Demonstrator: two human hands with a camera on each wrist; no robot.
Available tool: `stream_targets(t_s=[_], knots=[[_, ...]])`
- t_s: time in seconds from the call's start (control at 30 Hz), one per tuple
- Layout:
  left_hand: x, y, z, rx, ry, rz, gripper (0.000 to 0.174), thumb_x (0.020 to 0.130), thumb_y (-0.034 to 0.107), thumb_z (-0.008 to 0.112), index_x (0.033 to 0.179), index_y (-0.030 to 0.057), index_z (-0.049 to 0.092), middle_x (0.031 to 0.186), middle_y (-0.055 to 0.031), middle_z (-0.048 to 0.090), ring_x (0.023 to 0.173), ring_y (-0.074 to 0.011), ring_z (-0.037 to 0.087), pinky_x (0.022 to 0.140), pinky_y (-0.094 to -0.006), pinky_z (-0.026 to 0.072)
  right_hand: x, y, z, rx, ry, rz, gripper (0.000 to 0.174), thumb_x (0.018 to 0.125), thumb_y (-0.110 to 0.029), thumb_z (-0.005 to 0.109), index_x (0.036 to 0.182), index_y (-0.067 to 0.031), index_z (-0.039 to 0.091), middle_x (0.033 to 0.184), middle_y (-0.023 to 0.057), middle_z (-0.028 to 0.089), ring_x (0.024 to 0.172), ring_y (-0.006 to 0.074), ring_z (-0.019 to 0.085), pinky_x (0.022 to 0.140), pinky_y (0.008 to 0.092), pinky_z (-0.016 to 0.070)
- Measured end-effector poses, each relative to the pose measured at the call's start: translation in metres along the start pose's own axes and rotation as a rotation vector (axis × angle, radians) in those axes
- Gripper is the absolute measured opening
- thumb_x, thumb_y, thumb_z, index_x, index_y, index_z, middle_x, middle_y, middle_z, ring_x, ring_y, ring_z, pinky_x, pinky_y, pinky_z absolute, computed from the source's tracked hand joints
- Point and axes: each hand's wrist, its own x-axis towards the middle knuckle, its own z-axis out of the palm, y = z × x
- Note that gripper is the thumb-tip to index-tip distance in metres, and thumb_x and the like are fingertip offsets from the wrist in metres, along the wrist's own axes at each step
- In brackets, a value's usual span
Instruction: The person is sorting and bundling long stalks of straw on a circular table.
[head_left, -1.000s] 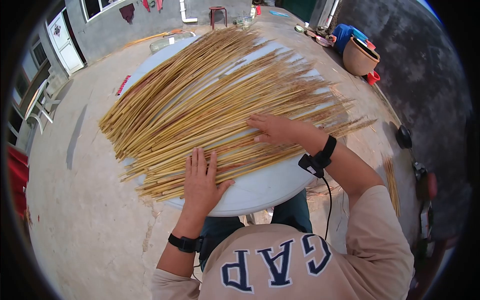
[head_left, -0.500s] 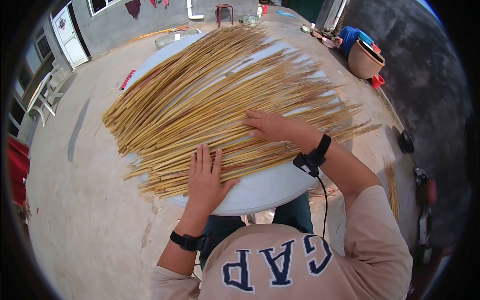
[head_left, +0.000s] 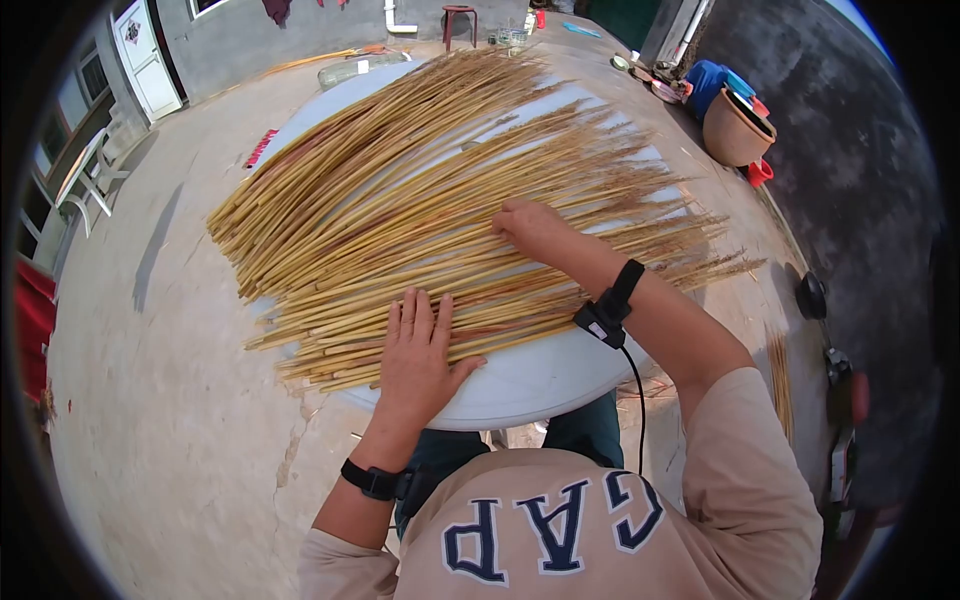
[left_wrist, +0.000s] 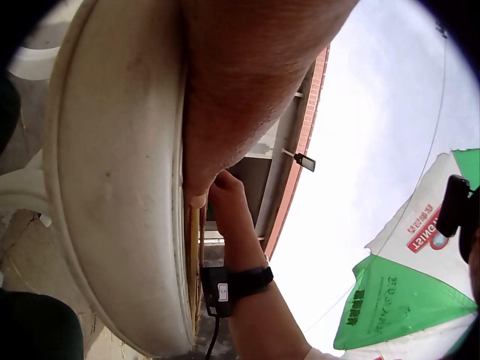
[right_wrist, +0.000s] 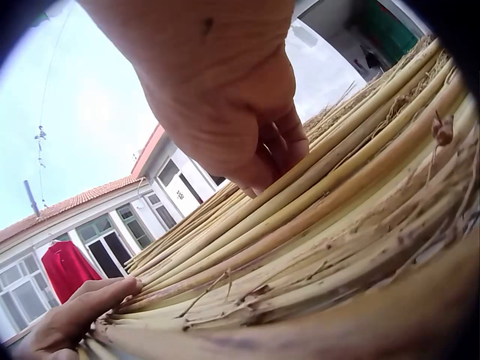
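Observation:
A wide layer of dry yellow stalks point(head_left: 390, 225) with brushy brown tops covers most of a round white table point(head_left: 520, 385). Their cut ends fan out to the left, the tops to the right. My left hand point(head_left: 415, 350) rests flat on the nearest stalks, fingers spread forward, thumb out to the right by the table's front edge. Further up and right, my right hand point(head_left: 535, 230) bends its fingers down among the middle stalks. In the right wrist view the curled fingers point(right_wrist: 289, 142) pinch at stalks, their tips partly hidden behind them.
More stalks point(head_left: 780, 385) lie on the concrete ground at right. Beyond the table stand a red stool point(head_left: 460, 25), a large clay pot point(head_left: 735, 130) and a blue barrel point(head_left: 705, 85). A white chair point(head_left: 90, 180) is at far left. A cable point(head_left: 638, 400) hangs from the right wrist camera.
My right hand has gone from stretched fingers lying over the stalks to bent fingers dipping in among them. The left hand stays flat on the stalks; the head view has shifted slightly.

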Motion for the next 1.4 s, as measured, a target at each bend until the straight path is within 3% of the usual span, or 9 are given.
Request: stream_targets(t_s=[0.2, 0.43, 0.53, 0.93, 1.0, 1.13, 1.2, 1.33, 1.4], knots=[[0.000, 0.000, 0.000, 0.017, -0.011, -0.003, 0.079, 0.068, 0.049, 0.062, 0.125, 0.0002, 0.038, 0.125, -0.0265, 0.037, 0.121, -0.0381, 0.031, 0.101, -0.0457, 0.0229, 0.007, -0.003, 0.004, -0.025, 0.007, 0.086, 0.007, 0.075, -0.013, 0.055, 0.080, -0.0080, 0.054, 0.081, 0.0094, 0.054, 0.083, 0.0292, 0.055, 0.068, 0.0393, 0.0468], [0.000, 0.000, -0.001, 0.003, -0.010, -0.010, 0.079, 0.069, 0.049, 0.062, 0.125, 0.0002, 0.038, 0.124, -0.0266, 0.038, 0.121, -0.0378, 0.032, 0.101, -0.0455, 0.0227, 0.007, -0.002, 0.004, -0.052, 0.032, 0.027, 0.008, 0.075, -0.013, 0.057, 0.081, -0.0079, 0.054, 0.083, 0.0087, 0.053, 0.082, 0.0292, 0.054, 0.067, 0.0393, 0.0466], [0.000, 0.000, -0.001, -0.009, -0.010, -0.003, 0.078, 0.068, 0.048, 0.063, 0.125, 0.0001, 0.038, 0.124, -0.0265, 0.038, 0.121, -0.0374, 0.032, 0.101, -0.0454, 0.0226, 0.009, -0.004, 0.002, -0.045, 0.034, 0.140, 0.010, 0.075, -0.013, 0.060, 0.084, -0.0097, 0.056, 0.085, 0.0066, 0.053, 0.083, 0.0265, 0.054, 0.069, 0.0364, 0.0461], [0.000, 0.001, -0.003, -0.043, 0.004, -0.017, 0.079, 0.069, 0.047, 0.063, 0.127, 0.0009, 0.037, 0.131, -0.0258, 0.030, 0.125, -0.0372, 0.025, 0.103, -0.0446, 0.0199, 0.005, 0.001, 0.001, -0.234, -0.024, -0.057, 0.012, 0.071, -0.011, 0.059, 0.083, -0.0107, 0.057, 0.082, 0.0046, 0.053, 0.088, 0.0245, 0.051, 0.072, 0.0339, 0.0452], [0.001, 0.001, -0.005, -0.037, 0.003, -0.020, 0.079, 0.069, 0.047, 0.063, 0.127, 0.0010, 0.036, 0.133, -0.0261, 0.027, 0.126, -0.0372, 0.023, 0.103, -0.0445, 0.0194, 0.002, -0.001, -0.008, -0.233, 0.026, -0.186, 0.017, 0.066, -0.004, 0.058, 0.082, -0.0089, 0.057, 0.079, 0.0060, 0.055, 0.083, 0.0246, 0.052, 0.070, 0.0345, 0.0461], [-0.001, 0.000, -0.002, -0.034, 0.002, -0.022, 0.079, 0.069, 0.048, 0.063, 0.127, 0.0012, 0.036, 0.132, -0.0264, 0.028, 0.126, -0.0373, 0.024, 0.103, -0.0444, 0.0193, 0.003, 0.006, -0.022, -0.199, 0.071, -0.134, 0.018, 0.066, -0.001, 0.055, 0.082, -0.0068, 0.055, 0.077, 0.0081, 0.054, 0.081, 0.0270, 0.052, 0.069, 0.0355, 0.0452], [-0.002, -0.001, -0.001, -0.031, -0.015, -0.023, 0.078, 0.069, 0.048, 0.063, 0.127, 0.0014, 0.037, 0.131, -0.0266, 0.030, 0.125, -0.0373, 0.025, 0.103, -0.0445, 0.0194, 0.006, 0.010, -0.028, -0.178, 0.207, -0.120, 0.018, 0.067, 0.001, 0.052, 0.084, -0.0063, 0.052, 0.076, 0.0107, 0.052, 0.079, 0.0301, 0.051, 0.069, 0.0379, 0.0441], [-0.001, -0.001, -0.001, -0.046, -0.022, -0.017, 0.078, 0.071, 0.048, 0.061, 0.127, 0.0005, 0.036, 0.129, -0.0286, 0.031, 0.125, -0.0382, 0.024, 0.104, -0.0452, 0.0177, 0.010, 0.018, -0.025, -0.043, 0.191, -0.116, 0.018, 0.070, 0.000, 0.053, 0.086, -0.0065, 0.051, 0.078, 0.0122, 0.052, 0.081, 0.0321, 0.050, 0.069, 0.0402, 0.0432], [-0.001, -0.001, -0.001, -0.034, -0.016, -0.012, 0.077, 0.071, 0.048, 0.060, 0.127, 0.0006, 0.037, 0.128, -0.0284, 0.033, 0.124, -0.0379, 0.026, 0.103, -0.0453, 0.0183, 0.012, 0.022, -0.014, -0.022, 0.012, -0.084, 0.014, 0.073, -0.003, 0.055, 0.086, -0.0071, 0.052, 0.081, 0.0124, 0.052, 0.083, 0.0318, 0.050, 0.069, 0.0406, 0.0432]])
